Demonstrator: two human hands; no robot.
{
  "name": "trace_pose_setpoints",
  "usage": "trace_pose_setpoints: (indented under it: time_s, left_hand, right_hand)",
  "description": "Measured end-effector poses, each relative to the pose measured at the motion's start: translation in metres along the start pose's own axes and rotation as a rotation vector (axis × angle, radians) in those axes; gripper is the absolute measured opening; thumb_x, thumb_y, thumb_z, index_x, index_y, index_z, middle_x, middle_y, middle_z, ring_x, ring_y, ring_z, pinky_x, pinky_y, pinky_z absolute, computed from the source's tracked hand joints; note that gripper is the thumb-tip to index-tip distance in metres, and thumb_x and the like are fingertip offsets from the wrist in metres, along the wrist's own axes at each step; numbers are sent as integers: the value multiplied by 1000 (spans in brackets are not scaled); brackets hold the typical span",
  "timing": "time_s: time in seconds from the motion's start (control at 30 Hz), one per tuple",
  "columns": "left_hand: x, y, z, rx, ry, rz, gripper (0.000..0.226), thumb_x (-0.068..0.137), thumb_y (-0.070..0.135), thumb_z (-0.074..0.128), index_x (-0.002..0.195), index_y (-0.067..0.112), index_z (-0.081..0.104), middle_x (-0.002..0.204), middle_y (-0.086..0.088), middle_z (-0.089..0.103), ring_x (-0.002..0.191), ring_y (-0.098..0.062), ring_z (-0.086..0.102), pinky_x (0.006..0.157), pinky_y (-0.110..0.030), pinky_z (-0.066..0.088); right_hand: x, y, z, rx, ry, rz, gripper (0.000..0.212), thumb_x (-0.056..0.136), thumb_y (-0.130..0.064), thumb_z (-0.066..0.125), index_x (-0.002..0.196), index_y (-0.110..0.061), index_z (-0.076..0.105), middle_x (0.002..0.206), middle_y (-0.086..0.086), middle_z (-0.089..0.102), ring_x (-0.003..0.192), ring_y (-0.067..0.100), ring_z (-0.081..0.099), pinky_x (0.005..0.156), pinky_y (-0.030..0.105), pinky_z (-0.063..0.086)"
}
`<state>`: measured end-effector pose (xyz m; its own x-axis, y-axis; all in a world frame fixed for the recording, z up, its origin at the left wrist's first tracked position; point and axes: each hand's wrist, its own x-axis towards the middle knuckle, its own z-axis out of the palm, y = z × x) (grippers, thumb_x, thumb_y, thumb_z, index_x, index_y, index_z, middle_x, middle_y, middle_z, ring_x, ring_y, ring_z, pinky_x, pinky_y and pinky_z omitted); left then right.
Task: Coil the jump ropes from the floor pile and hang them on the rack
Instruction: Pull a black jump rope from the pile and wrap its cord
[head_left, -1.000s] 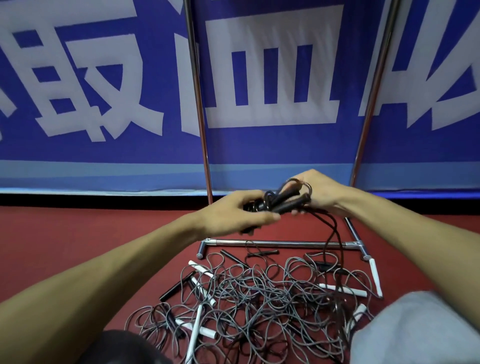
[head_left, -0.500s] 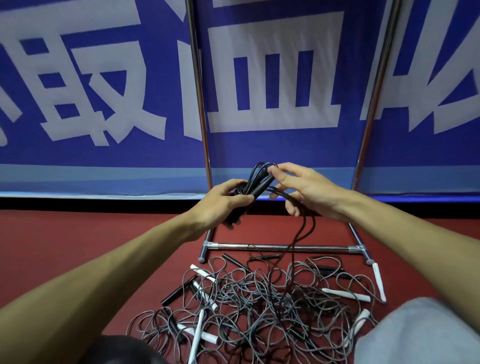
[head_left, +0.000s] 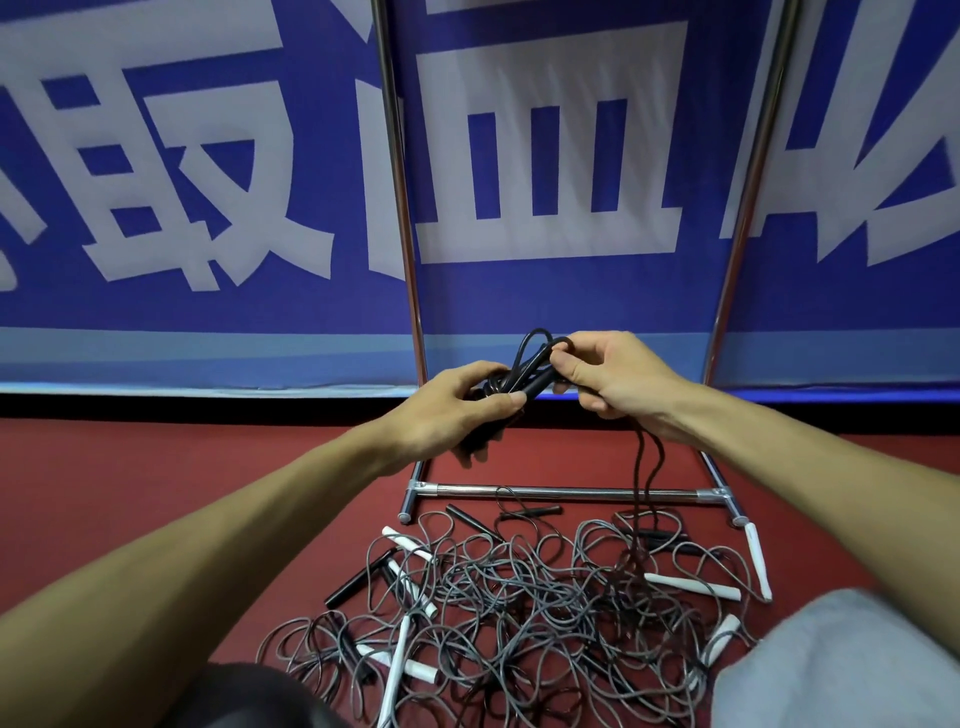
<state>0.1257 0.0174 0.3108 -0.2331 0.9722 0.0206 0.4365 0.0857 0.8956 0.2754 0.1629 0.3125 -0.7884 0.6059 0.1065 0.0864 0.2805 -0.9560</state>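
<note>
A black jump rope (head_left: 530, 371) with black handles is bunched between my two hands, above the floor. My left hand (head_left: 457, 410) grips its handles and coiled loops. My right hand (head_left: 608, 379) pinches a loop of the cord at the top of the bundle. The loose tail of this rope (head_left: 647, 467) hangs down from my right hand into the tangled floor pile (head_left: 519, 613) of grey cords with white and black handles. The metal rack (head_left: 566, 492) stands just beyond the pile, with two uprights and a low crossbar.
A blue banner (head_left: 545, 156) with large white characters covers the wall behind the rack. The floor (head_left: 130, 493) is red. My knees show at the bottom, one dark (head_left: 249, 696) and one in grey cloth (head_left: 841, 670), on either side of the pile.
Both hands rose a little with the bundle. My right hand let go of the loop, opened, then came back and now pinches the cord at the top. The hanging tail swung right.
</note>
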Motion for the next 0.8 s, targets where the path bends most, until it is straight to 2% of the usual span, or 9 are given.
trace_pose_setpoints:
  time_s: [0.13,0.2,0.27,0.37,0.43,0.53,0.67,0.73,0.8]
  left_hand:
    - [4,-2,4,25,98,31,26,94,35,61,116,22,59,72,-4,58,58,-18,58,56,-33,49]
    - [8,-2,2,-26,205,56,19,94,32,60,109,20,60,73,-4,58,57,-19,56,52,-31,47]
    - [13,-5,-4,-49,279,49,18,94,30,61,106,17,60,72,-4,56,57,-18,52,50,-27,45]
    - [15,-18,-11,55,310,-16,25,93,32,62,114,22,54,75,-4,58,58,-14,51,49,-22,43]
    - [15,-26,-15,121,331,-59,35,93,32,63,123,28,46,79,-1,58,58,-12,51,49,-19,42]
    - [15,-38,-23,392,238,-66,43,91,31,66,128,20,46,91,0,59,63,-10,51,62,-25,44]
    - [11,-47,-16,755,46,-120,42,85,34,72,122,23,54,108,1,66,96,-22,61,85,-41,50]
    - [8,-42,-6,814,-30,-100,41,81,30,76,117,23,59,105,1,69,98,-22,63,85,-38,51]
    - [7,-33,4,842,-112,-12,42,78,27,79,115,16,60,102,0,69,93,-20,63,78,-27,47]
  right_hand:
    - [1,2,2,55,27,59,18,94,-24,61,104,-9,59,76,9,66,39,8,38,36,17,24]
    - [1,3,3,36,-62,115,21,93,-21,63,104,-3,59,73,8,65,44,9,42,37,17,29]
    - [-2,3,5,-132,-202,135,17,92,-16,64,98,-1,60,67,7,62,47,10,46,42,18,37]
    - [-6,-6,7,-431,-322,93,8,92,-14,63,96,-8,60,64,6,57,53,17,58,53,25,51]
    - [-8,-17,8,-728,-374,-8,15,89,-21,66,101,-16,59,64,0,58,56,17,64,61,27,52]
    - [-11,-23,15,-1006,-389,-243,19,87,-27,66,104,-19,62,72,-2,60,67,15,60,69,36,50]
    - [-13,-20,28,-1029,-378,-460,14,94,-24,57,104,-23,68,94,-5,67,88,15,58,78,42,50]
    - [-13,-21,30,-1011,-323,-495,15,95,-25,57,102,-28,70,95,-8,69,88,13,59,76,38,50]
    - [-11,-20,28,-965,-233,-484,13,94,-24,59,98,-28,71,92,-10,70,86,11,59,75,36,50]
